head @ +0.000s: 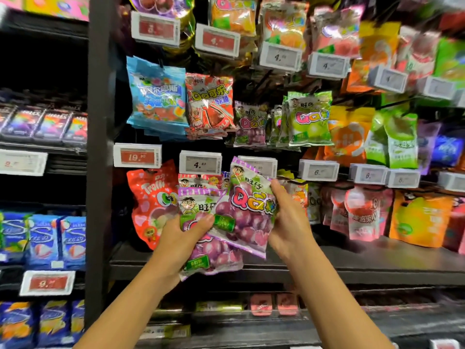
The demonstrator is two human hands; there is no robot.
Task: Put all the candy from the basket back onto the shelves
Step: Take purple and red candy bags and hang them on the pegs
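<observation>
Two bare forearms reach up from the bottom of the view toward a candy display. The left hand (181, 238) grips a small stack of purple grape gummy bags (208, 248), thumb pressed across the front of the packs and fingers curled behind them. The right hand (286, 222) holds a single purple grape gummy bag (249, 210) by its right edge, fingers curled round the back and thumb side against the front; this bag is tilted, overlaps the top of the left hand's stack, and its upper edge reaches the row of price tags. Just behind the hands, a dark shelf (377, 260) runs across, and bags hang above it: a red Trolli bag (148, 202) to the left of the held packs and pink pouches (362, 212) and an orange pouch (417, 217) to the right. A white price tag reading 4.20 (200, 162) sits just above the held bags, beside a red tag reading 19.90 (137, 156). Higher up hang a blue gummy bag (157, 96), a red cola gummy bag (210, 104), another purple grape bag (250, 124) and green apple bags (309, 119). The far right and top of the display are blurred. No basket shows.
</observation>
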